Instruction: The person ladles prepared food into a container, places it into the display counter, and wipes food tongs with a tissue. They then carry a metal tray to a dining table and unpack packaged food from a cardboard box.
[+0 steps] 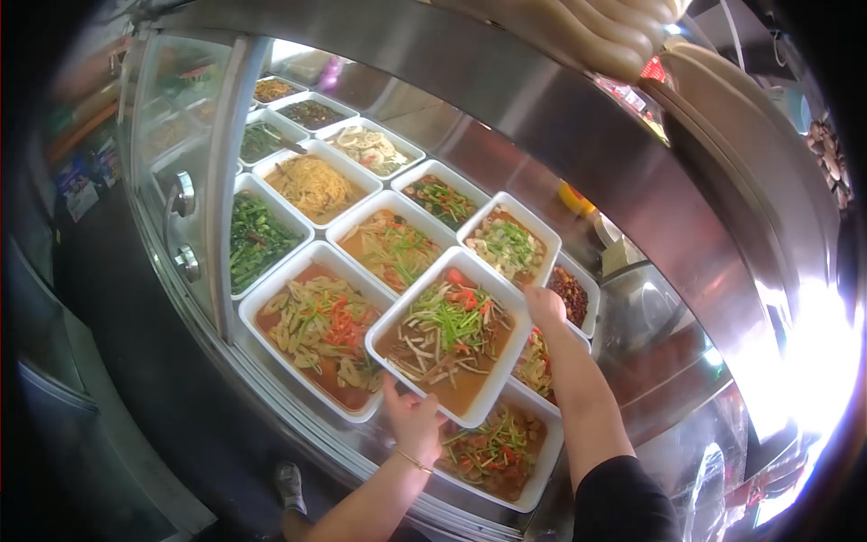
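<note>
Both hands are on a white rectangular tray (412,298) of brownish broth with pale strips, green stalks and red pieces. It overlaps its neighbours and looks raised above them. My left hand (415,423) grips its near edge from below, thumb up against the outer wall; a thin bracelet circles that wrist. At the right corner, my right hand (545,307) closes on the rim, its fingertips partly hidden. Left of this tray sits another white tray (278,275) with pale slices and shredded orange-red topping. Partly covered beneath it is a tray (553,452) of meat and green stalks.
Several more food trays fill the metal display counter, including one of yellow shreds (316,188) and one of greens (262,237). A glass panel (176,117) with metal fittings stands left. A curved steel frame (542,108) arches overhead. A shoe (290,486) shows below.
</note>
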### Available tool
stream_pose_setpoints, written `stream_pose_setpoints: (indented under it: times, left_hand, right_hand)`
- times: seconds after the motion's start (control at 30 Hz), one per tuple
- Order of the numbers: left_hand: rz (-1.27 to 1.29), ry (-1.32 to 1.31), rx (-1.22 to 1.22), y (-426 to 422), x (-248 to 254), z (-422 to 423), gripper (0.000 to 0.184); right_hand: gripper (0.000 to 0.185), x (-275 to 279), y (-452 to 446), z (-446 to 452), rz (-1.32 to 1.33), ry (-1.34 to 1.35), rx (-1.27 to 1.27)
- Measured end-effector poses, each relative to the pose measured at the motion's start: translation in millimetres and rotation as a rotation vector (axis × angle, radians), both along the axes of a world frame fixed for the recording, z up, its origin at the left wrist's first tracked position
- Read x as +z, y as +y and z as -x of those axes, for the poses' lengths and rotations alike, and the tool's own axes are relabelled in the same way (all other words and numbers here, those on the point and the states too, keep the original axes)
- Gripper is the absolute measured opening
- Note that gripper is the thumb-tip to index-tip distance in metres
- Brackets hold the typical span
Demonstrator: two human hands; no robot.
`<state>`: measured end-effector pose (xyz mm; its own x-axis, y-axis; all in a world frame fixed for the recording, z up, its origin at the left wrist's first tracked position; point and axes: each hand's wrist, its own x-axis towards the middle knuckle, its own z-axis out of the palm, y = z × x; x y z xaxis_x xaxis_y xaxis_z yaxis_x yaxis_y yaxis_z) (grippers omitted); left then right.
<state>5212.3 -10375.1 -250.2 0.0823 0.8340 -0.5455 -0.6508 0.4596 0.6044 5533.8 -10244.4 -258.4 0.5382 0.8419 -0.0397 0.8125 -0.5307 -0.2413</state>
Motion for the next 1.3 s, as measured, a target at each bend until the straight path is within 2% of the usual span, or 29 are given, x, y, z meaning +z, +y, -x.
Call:
stream_pose_setpoints:
  times: [0.27, 0.3, 0.4, 0.5, 0.6, 0.67, 0.73, 0.77, 0.8, 0.83, 0.87, 0.9, 0.93, 0.97, 1.0, 1.03, 1.07, 1.1, 1.13, 1.17, 1.2, 1.23, 1.3]
  left_hand:
    - [-0.001, -0.016, -0.001, 7.6, 7.9, -0.8, 0.077]
    - [-0.003, -0.016, -0.006, 7.1, 6.0, -1.2, 0.077]
    - [0.008, -0.007, -0.028, 7.5, -1.0, -2.9, 0.077]
    - [0.019, -0.025, -0.089, 4.2, -6.2, -1.5, 0.081]
    - [0.042, -0.100, -0.163, -2.9, 7.4, 11.0, 0.083]
    - [0.107, -0.059, -0.137, -14.0, 21.3, 23.6, 0.083]
    - [0.082, -0.014, -0.133, -32.2, 36.7, 48.9, 0.080]
    - [-0.014, -0.033, -0.133, -46.1, 19.6, 65.3, 0.073]
    - [-0.038, -0.029, -0.171, -57.7, 35.1, 92.9, 0.066]
    - [-0.183, -0.145, -0.161, -73.2, 15.1, 120.4, 0.062]
    - [-0.027, -0.498, -0.077, -89.1, 4.1, 160.8, 0.052]
    - [0.090, 0.232, -0.208, -92.0, 1.4, 185.3, 0.045]
    - [0.209, 0.215, -0.159, -96.9, 12.3, 222.0, 0.039]
    - [0.271, 0.128, -0.091, -106.9, 4.3, 265.2, 0.037]
    - [0.348, 0.174, -0.022, -117.3, -4.6, 307.8, 0.033]
    - [0.387, 0.177, -0.034, -128.8, -35.8, 362.1, 0.020]
    - [0.402, 0.138, 0.073, -132.9, -29.8, 404.9, 0.017]
    - [0.424, 0.092, 0.183, -140.5, -24.6, 445.6, 0.015]
    - [0.451, 0.031, 0.304, -152.1, -22.8, 482.6, 0.018]
    - [0.471, -0.026, 0.427, -163.4, -18.7, 518.7, 0.023]
    - [0.307, -0.443, 0.293, -187.9, -84.4, 608.2, 0.023]
    - [0.186, -0.800, 0.070, -205.1, -130.9, 682.7, 0.025]
    - [0.206, -0.557, 0.073, -196.2, -110.8, 730.9, 0.031]
  right_hand:
    - [0.045, -19.1, -12.1, -16.4, -0.174, 0.042, 0.009]
    - [0.045, -21.4, -10.6, -23.1, -0.087, 0.087, 0.004]
    - [0.048, -3.3, -18.8, 16.0, -0.216, -0.187, -0.116]
    - [0.053, 9.9, -22.5, 37.8, -0.354, -0.310, 0.103]
    - [0.057, 20.7, 15.2, 48.9, -0.403, 0.027, 0.204]
    - [0.061, 81.0, 43.3, 117.0, -0.448, 0.753, 0.127]
    - [0.060, 184.1, 19.1, 247.1, -0.309, 1.272, -0.120]
    - [0.056, 203.2, -1.2, 304.6, -0.165, 1.421, 0.073]
    - [0.053, 204.7, -38.9, 362.8, 0.026, 1.498, 0.460]
    - [0.050, 204.9, -79.0, 418.9, 0.194, 1.546, 0.960]
    - [0.047, 207.6, -120.3, 475.0, 0.328, 1.587, 1.509]
    - [0.044, 211.3, -161.5, 525.4, 0.459, 1.624, 1.936]
    - [0.041, 207.6, -190.0, 564.1, 0.466, 1.630, 2.056]
    - [0.034, 194.9, -206.3, 586.3, 0.171, 1.444, 1.854]
    - [0.028, 170.5, -215.7, 608.9, -0.088, 1.250, 1.620]
    - [0.025, 117.7, -219.3, 637.8, -0.335, 1.422, 1.398]
    - [0.021, 85.0, -217.1, 659.2, -0.599, 1.542, 1.175]
    - [0.019, 50.8, -217.1, 678.2, -0.218, 0.792, 1.145]
    - [0.016, 35.4, -211.7, 690.2, 0.156, -0.045, 1.270]
    - [0.028, 76.0, -176.4, 623.6, 0.138, 0.339, 1.581]
    - [0.051, 34.2, -174.9, 626.0, -0.155, 0.165, 1.426]
    - [0.069, 32.1, -151.9, 626.0, -0.079, 0.056, 1.381]
    - [0.060, 105.6, -89.0, 617.4, -0.144, -0.091, 1.259]
